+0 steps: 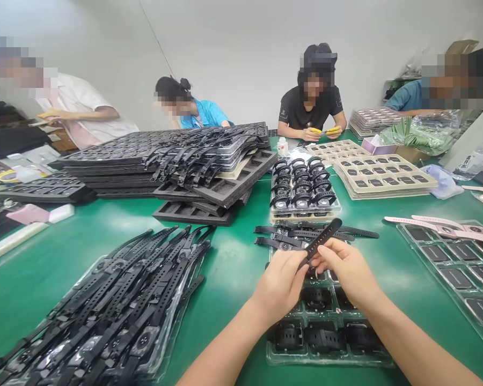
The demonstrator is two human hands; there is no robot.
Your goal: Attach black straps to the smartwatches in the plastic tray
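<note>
Between both hands is a black smartwatch strap, its perforated end pointing up and to the right. My left hand closes on the strap's lower end, where the fingers hide whatever watch body is there. The fingers of my right hand pinch the strap from the right side. Beneath them lies a clear plastic tray with coiled black watches in its near compartments. Just beyond the hands, several black watches lie flat with their straps stretched out.
Left, a tray holds many stretched-out black watches. Behind stand stacked black foam trays, a tray of looped watches and beige trays. Pink-strapped watches rest on a right-hand tray. Several people sit around the green table.
</note>
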